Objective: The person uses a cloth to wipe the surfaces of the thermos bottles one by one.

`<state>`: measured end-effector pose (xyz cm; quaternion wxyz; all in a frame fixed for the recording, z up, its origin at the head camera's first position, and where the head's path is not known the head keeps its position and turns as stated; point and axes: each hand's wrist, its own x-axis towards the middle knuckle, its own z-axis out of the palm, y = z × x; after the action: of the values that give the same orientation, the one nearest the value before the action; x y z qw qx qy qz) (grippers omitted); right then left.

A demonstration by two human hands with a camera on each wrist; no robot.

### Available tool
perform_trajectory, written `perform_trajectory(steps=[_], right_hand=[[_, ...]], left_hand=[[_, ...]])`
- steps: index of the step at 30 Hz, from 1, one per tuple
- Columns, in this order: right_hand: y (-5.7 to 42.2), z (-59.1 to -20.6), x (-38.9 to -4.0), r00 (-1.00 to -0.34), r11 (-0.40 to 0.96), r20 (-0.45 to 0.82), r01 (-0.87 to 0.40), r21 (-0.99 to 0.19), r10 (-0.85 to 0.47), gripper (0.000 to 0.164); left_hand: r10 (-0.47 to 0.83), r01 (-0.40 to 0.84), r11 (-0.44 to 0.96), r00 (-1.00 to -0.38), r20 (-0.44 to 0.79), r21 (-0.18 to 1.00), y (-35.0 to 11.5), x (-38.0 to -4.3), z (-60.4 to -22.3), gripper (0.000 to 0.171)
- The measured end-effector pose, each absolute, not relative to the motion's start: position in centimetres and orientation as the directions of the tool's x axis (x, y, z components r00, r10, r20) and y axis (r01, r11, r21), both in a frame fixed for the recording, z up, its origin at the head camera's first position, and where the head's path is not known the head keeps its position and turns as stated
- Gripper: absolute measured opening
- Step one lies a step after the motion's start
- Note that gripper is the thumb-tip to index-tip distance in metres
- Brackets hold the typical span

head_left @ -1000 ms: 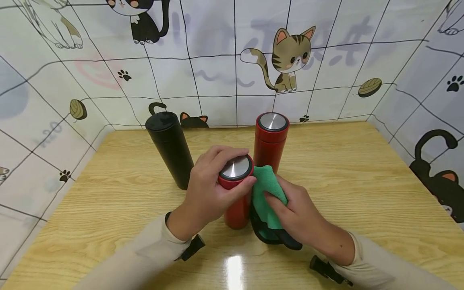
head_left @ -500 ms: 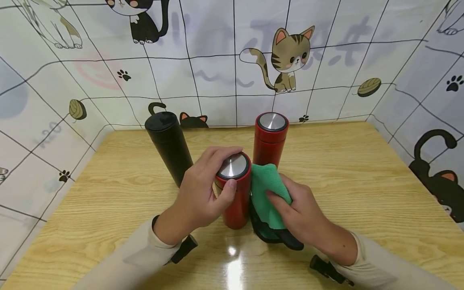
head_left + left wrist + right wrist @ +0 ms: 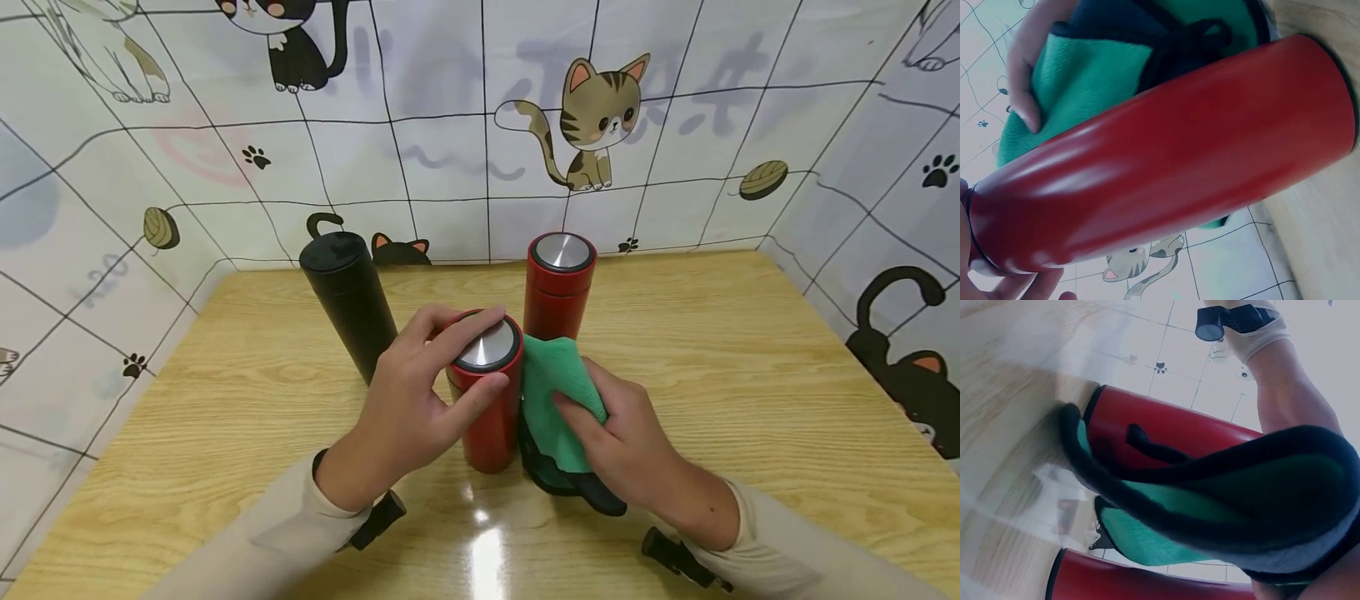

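Observation:
In the head view a red thermos [image 3: 487, 433] with a shiny silver lid top stands at the middle of the table. My left hand [image 3: 408, 408] grips it around the lid, thumb on the near side and a finger across the lid's top edge. Against the thermos's right side, my right hand [image 3: 633, 442] holds a folded green cloth [image 3: 551, 400] with black edging, pinched under the thumb. The left wrist view shows the cloth [image 3: 1091, 81] lying along the red body [image 3: 1166, 156]. Black-edged cloth folds [image 3: 1154, 531] hang between two red thermoses in the right wrist view.
Behind the cloth stands a second red thermos [image 3: 558, 304] with a silver lid top. A black thermos [image 3: 348, 308] is at the left, just beyond my left hand. The wooden table [image 3: 750, 375] meets a cat-patterned wall covering [image 3: 450, 167] at the back and sides.
My left hand has shifted its hold on the lid, the thumb easing off and coming back. The thermos top moved slightly left, then back right. My right hand and the cloth have crept a little rightward.

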<state>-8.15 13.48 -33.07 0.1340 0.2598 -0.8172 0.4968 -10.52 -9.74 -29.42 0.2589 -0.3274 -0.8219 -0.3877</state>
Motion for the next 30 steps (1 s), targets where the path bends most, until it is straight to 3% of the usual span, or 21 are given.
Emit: perform_trajectory(steps=[5,9,13,18,22,27,30], right_hand=[[13.5,-33.0,-8.0,-0.809,0.351,0.523,-0.588,-0.729,-0.269,0.042],[13.6,-32.8,-8.1,-0.838,0.39,0.452,-0.543,-0.744,-0.305,0.038],[13.6,-32.8,-8.1,-0.842,0.402,0.453,-0.538,-0.741,-0.294,0.037],[13.4,-32.8,-8.0,-0.798,0.334,0.558,-0.603,-0.725,-0.228,0.04],[13.5,-32.9,-8.1,-0.804,0.328,0.535,-0.594,-0.734,-0.259,0.039],[13.5,-33.1,-8.2,-0.831,0.366,0.472,-0.554,-0.747,-0.294,0.035],[13.4,-33.1,-8.0,-0.813,0.347,0.522,-0.583,-0.735,-0.259,0.036]], left_hand=[[0.298,0.688,0.427,-0.72,0.627,0.587,-9.4,-10.6,-29.6,0.057],[0.295,0.573,0.348,-0.818,0.494,0.742,-9.3,-10.9,-29.4,0.069],[0.351,0.446,0.255,-0.87,0.347,0.858,-9.5,-11.3,-29.4,0.067],[0.425,0.394,0.154,-0.854,0.299,0.906,-9.7,-11.5,-29.9,0.07],[0.467,0.445,0.14,-0.818,0.337,0.885,-10.0,-11.5,-30.5,0.07],[0.52,0.539,0.22,-0.77,0.37,0.813,-11.1,-11.4,-30.6,0.065],[0.53,0.579,0.289,-0.76,0.377,0.762,-11.7,-11.2,-30.2,0.068]])
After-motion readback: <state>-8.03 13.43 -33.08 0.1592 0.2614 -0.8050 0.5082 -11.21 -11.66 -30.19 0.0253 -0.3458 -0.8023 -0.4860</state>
